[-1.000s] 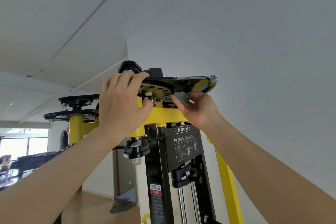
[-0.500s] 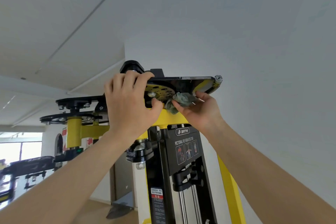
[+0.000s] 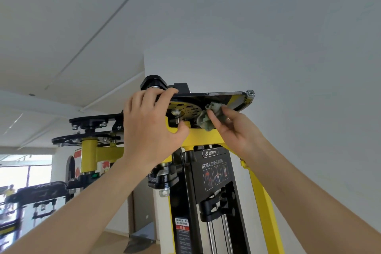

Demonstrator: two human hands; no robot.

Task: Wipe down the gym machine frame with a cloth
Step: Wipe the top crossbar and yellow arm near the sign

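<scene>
The gym machine frame [image 3: 206,137] is yellow and black, seen from below, with a yellow crossbar under a black top plate [image 3: 212,96]. My left hand [image 3: 150,128] grips the top assembly, fingers curled over the plate's left edge and thumb on the crossbar. My right hand [image 3: 237,128] pinches a crumpled grey-green cloth [image 3: 210,116] and holds it in the gap between the plate and the crossbar, next to the perforated yellow disc [image 3: 183,109].
A black panel [image 3: 214,168] labelled for pectoral fly hangs under the crossbar, with chrome guide rods [image 3: 218,235] below. A second pivot arm [image 3: 90,130] of the machine juts left. The white wall stands close behind; other gym machines [image 3: 39,194] sit at lower left.
My right hand has drawn the cloth out from under the plate, so more of it shows. My left hand keeps its hold; the view has shifted slightly.
</scene>
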